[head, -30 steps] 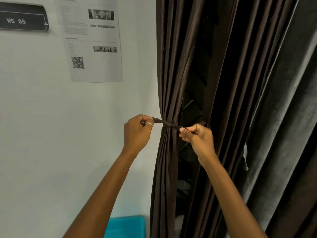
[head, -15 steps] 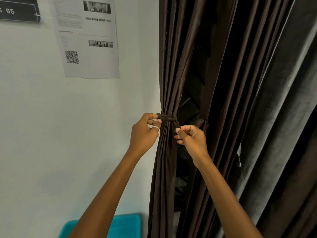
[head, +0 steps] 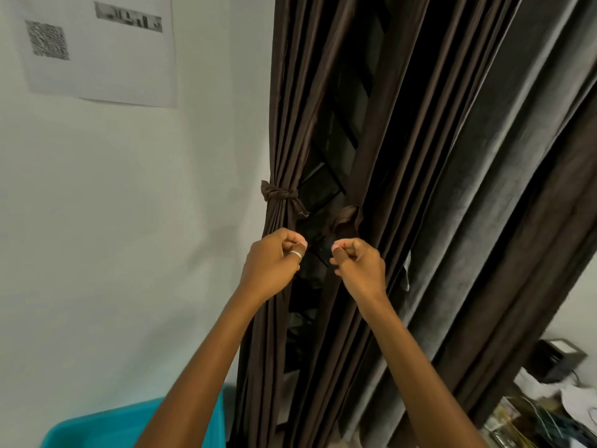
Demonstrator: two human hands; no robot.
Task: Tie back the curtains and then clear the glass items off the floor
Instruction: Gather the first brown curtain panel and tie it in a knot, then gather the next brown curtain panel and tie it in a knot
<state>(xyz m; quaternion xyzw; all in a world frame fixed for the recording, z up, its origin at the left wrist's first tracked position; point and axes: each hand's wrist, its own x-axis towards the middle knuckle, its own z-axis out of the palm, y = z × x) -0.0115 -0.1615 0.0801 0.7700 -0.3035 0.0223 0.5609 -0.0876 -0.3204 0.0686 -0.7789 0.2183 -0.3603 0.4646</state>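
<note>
**Head view, the knot just let go.** The brown curtain (head: 297, 92) hangs in the upper centre of the frame. Its left bundle of pleats is cinched by a tie (head: 280, 195) of the same cloth, knotted at mid-height with one short end hanging to the right.

A second ago each hand pulled one end of this tie outward, and half a second ago both were still at the knot. Now the left hand (head: 269, 266) and the right hand (head: 360, 270) sit below the knot and apart from it, level with each other at the centre of the frame. Each grip is narrow, with the fingers curled in and thumb against them, and neither appears to hold anything. A ring (head: 295, 255) shows on the left hand.

The knot holds its shape unaided, so this bundle is judged tied. Through the gap beside it, dark window (head: 323, 189) slats show.

To the right a grey curtain (head: 468, 221) hangs loose with no tie visible on it. Whether it needs one cannot be told. The glass items and the floor are out of view, so that part of the task is judged not yet begun.

Surroundings: a printed sheet (head: 103, 59) on the wall (head: 129, 205) at upper left, a teal tub (head: 113, 428) at lower left, and a cluttered desk (head: 549, 412) at lower right.
</note>
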